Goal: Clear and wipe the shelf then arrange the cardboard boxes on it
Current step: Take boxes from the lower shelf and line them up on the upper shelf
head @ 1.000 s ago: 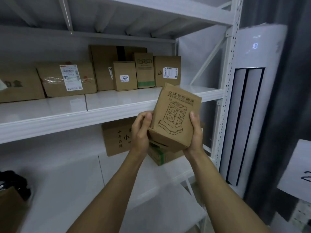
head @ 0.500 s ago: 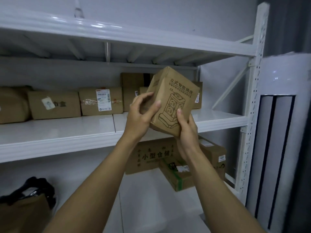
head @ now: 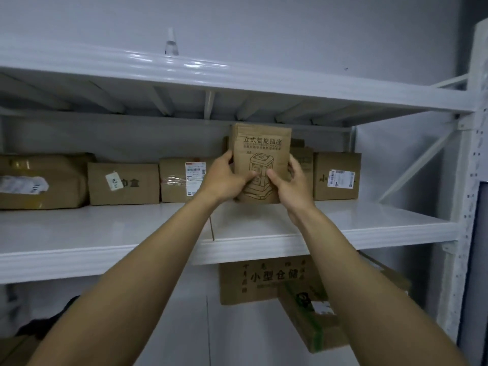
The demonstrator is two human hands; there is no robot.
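White metal shelf (head: 369, 223) carries a back row of boxes (head: 124, 183). Left hand (head: 227, 178) and right hand (head: 290, 186) grip an upright printed box (head: 261, 149) above it; arranging step, next lower it into the row.

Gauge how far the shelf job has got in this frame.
Done, apparently: a row of boxes already lines the back of the middle shelf. In hand: the left hand and right hand hold the printed box upright at that row. Left: the lower-shelf boxes wait below; wiping can't be confirmed.
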